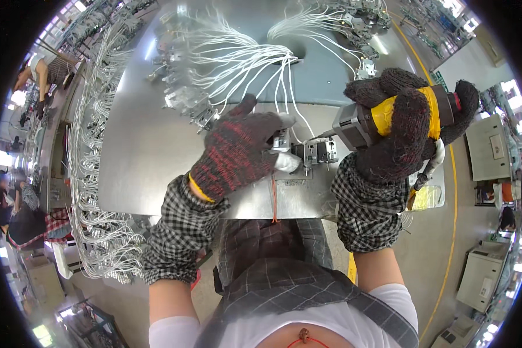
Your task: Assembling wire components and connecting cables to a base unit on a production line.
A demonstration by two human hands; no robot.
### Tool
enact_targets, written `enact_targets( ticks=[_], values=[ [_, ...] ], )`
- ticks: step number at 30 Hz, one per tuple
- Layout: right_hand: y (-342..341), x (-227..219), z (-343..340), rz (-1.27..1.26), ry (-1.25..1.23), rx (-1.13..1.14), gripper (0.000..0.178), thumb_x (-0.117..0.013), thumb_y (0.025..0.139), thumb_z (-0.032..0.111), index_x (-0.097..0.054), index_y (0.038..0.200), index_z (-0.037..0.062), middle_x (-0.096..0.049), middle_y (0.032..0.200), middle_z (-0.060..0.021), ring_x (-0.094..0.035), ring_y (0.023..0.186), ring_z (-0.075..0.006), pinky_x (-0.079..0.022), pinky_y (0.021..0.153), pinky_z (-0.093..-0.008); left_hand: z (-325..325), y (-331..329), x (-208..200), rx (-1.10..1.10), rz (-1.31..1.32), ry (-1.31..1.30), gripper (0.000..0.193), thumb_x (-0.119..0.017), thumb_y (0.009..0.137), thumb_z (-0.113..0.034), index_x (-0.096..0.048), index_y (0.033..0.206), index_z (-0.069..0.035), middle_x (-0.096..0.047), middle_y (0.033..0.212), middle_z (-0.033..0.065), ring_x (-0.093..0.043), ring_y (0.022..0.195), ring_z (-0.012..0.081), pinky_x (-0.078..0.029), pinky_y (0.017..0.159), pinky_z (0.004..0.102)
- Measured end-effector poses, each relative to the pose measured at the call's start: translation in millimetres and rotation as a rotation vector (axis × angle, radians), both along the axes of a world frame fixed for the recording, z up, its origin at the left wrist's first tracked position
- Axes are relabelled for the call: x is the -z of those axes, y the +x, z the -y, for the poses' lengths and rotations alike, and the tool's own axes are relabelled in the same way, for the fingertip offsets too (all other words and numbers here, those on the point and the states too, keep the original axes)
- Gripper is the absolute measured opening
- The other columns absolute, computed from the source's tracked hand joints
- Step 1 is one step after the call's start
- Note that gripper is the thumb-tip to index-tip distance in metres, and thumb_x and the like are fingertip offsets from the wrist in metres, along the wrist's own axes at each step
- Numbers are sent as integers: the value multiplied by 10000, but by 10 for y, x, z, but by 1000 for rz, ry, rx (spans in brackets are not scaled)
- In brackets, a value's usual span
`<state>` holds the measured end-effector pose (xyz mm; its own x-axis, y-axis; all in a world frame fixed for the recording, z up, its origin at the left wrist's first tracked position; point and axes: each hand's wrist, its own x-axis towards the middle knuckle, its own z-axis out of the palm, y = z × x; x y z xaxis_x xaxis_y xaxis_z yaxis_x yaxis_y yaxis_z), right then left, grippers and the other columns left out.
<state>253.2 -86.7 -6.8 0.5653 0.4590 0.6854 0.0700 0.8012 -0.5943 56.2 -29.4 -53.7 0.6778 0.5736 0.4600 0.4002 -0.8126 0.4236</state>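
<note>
My left hand (235, 152), in a dark red-flecked knit glove with light-coloured fingertip covers, pinches a small silvery metal part (281, 141). That part sits against a dark metal fixture (320, 152) near the table's front edge. White wires run from the table's middle toward it. My right hand (409, 130), gloved too, is wrapped around a power screwdriver (354, 127) banded with yellow tape. The tool lies sideways, its thin bit (323, 136) pointing left at the fixture. Whether the bit touches the part cannot be made out.
A bundle of white wires (243, 55) fans out across the metal table (139, 151), ending in metal parts (191, 104) at left and more at upper right. A rack of hanging wires (93, 174) stands left. Other people (46, 75) are further left; pale cabinets (487, 148) stand right.
</note>
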Motion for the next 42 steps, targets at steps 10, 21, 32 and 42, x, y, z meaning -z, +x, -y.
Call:
enact_targets(
  ticks=[10,21,32,42],
  values=[
    [-138,33,34,-40,-68,-55,761,-724,836,95,-281,1438,239,-659,905,-160,-666,692,-271,-591,621,-472,93,119,-72,-32,-135,-25,395,-734,742,-234,-673,1093,-65,-672,933,119,-629,930,334,-529,794,426],
    [-51,175,96,477,-243,145,743,-711,858,63,-263,1432,213,-659,978,-177,-688,735,-265,-612,654,-441,182,102,-24,-66,-142,96,565,-763,729,-399,-621,1201,-122,-675,1114,96,-630,1029,320,-459,955,460],
    [-330,117,91,-16,-22,-319,731,-697,877,53,-288,1446,259,-624,1030,-138,-658,830,-233,-594,708,-412,-179,-554,-178,71,-307,-227,644,-857,643,-288,-607,1210,-113,-665,988,80,-655,915,245,-520,809,362],
    [-246,104,25,186,-87,-102,724,-688,882,62,-268,1450,219,-618,1012,-151,-662,824,-233,-601,710,-409,15,-405,-138,255,249,-546,659,-806,737,-144,-530,1331,-78,-622,1043,54,-602,965,132,-527,789,311]
  ],
)
